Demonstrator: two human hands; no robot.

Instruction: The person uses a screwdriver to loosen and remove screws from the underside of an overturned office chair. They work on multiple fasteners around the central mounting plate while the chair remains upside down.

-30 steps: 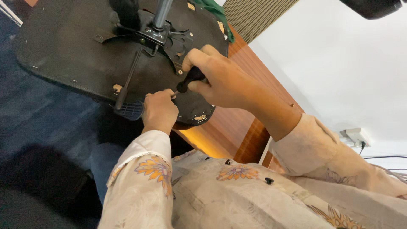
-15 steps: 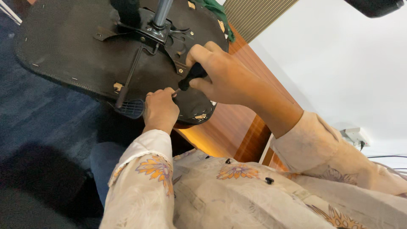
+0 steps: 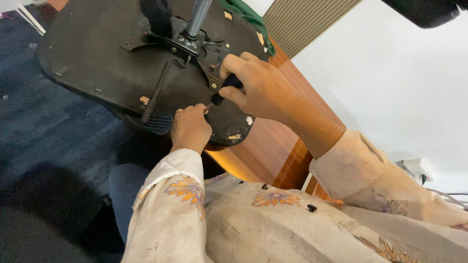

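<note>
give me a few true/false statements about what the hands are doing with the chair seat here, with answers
1. The right hand grips a black-handled screwdriver. True.
2. The left hand rests on the blue carpet. False: it is at the screwdriver's tip, against the underside of the chair seat.
3. The seat's underside faces the camera. True.
4. The metal post lies detached on the floor. False: it stands in the seat's bracket.
</note>
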